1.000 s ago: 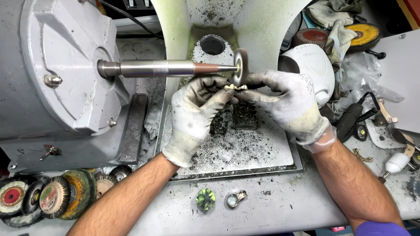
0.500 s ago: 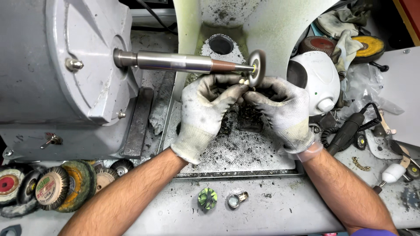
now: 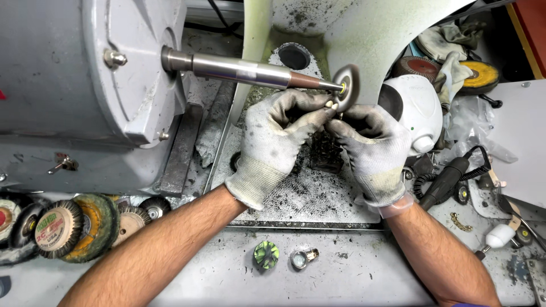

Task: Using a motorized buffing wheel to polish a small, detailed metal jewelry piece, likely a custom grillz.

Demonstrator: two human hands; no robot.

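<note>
Two hands in dirty grey knit gloves reached up from the bottom, bare arms angled in toward each other. The left hand (image 3: 278, 136) and the right hand (image 3: 369, 148) met just under the small round buffing wheel (image 3: 347, 85). Their fingertips were pinched shut together on a tiny pale piece (image 3: 331, 104), pressed against the wheel's lower edge. The wheel sat at the tip of a long shiny metal shaft (image 3: 244, 69). Left of the wheel stood the big smooth grey motor (image 3: 74, 74). Below the wheel lay a gritty black-speckled tray (image 3: 307, 199).
</note>
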